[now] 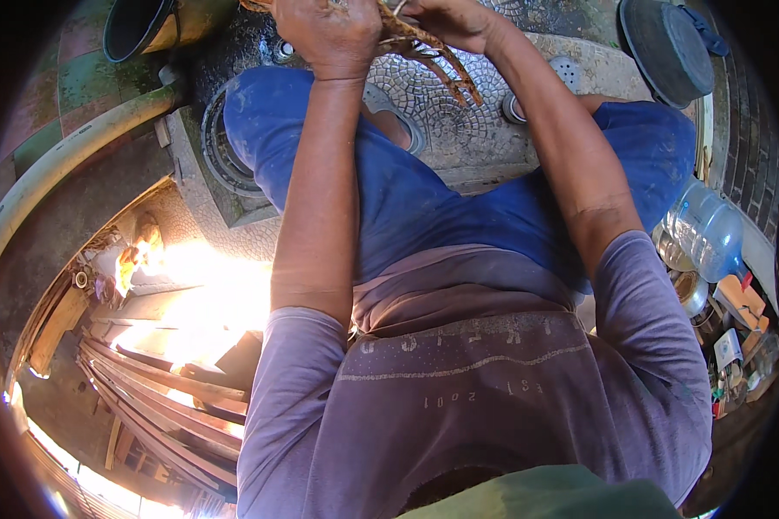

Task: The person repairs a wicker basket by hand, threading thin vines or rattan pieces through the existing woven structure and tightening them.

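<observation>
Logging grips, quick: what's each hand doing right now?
Left hand: closed on the brown stalks.
Right hand: closed on the same stalks, at their upper end.

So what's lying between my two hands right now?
In the head view, a bundle of brown root-like strands spans the gap; the left hand and right hand both grip it.

Outdoor home yard: cobbled paving (459, 112), stacked planks (156, 389).
</observation>
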The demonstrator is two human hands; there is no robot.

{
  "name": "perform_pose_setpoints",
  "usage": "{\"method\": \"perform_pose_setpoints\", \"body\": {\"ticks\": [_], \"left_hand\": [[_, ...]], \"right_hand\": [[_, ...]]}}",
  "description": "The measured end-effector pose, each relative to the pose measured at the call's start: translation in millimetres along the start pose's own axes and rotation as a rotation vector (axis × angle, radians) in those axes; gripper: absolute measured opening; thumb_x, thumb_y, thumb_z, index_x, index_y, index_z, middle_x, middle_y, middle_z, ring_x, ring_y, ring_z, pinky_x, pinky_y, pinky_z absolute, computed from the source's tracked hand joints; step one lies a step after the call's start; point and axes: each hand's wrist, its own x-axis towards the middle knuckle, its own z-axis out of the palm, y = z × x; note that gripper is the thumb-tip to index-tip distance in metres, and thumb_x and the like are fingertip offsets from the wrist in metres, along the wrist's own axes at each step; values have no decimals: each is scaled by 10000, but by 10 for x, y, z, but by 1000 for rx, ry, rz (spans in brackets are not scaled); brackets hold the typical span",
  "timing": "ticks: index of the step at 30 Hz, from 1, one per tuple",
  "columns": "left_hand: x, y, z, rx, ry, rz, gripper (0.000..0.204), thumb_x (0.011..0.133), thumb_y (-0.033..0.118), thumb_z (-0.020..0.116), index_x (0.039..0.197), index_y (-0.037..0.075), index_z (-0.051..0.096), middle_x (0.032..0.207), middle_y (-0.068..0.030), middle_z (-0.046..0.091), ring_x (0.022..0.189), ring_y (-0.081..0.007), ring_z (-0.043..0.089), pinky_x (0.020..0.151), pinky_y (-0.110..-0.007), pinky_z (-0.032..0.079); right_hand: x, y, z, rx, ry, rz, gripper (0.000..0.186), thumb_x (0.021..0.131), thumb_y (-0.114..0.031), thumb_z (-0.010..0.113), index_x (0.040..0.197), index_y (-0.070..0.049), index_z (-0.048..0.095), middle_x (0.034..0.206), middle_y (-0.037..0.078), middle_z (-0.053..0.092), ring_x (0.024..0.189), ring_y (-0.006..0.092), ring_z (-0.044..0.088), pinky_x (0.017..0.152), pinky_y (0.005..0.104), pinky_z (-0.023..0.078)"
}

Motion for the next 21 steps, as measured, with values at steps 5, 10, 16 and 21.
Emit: {"method": "perform_pose_setpoints", "body": {"ticks": [5,10,16,21], "left_hand": [[-7,32,-10,38,-3,-25,114,919,159,686,917,44,685,860,-129,653,795,-325,636,747,-415,500],[7,23,-20,16,1,-36,114,920,163,687,919,48,684,856,-126,647,800,-329,631,758,-413,494],[14,12,-23,11,-4,-17,115,915,147,688,901,35,669,850,-132,645,788,-339,631,734,-424,491],[37,-48,-19,19,-35,-44,116,912,137,685,890,26,658,841,-138,644,779,-341,632,717,-428,492]], "right_hand": [[75,-170,227,-285,-113,39,325,978,-259,610,1127,5,727,1055,93,758,972,211,709,921,361,552],[-162,-282,48,-832,-2,-39,319,949,-230,609,1124,4,738,1074,89,735,1020,183,653,965,339,508],[-133,-297,185,-564,-64,-54,336,919,-129,635,1227,-5,682,1135,50,708,1070,167,631,1005,331,487],[-177,-335,52,-791,-21,37,352,928,-121,659,1259,-6,690,1184,66,728,1093,146,639,1004,305,493]]}}
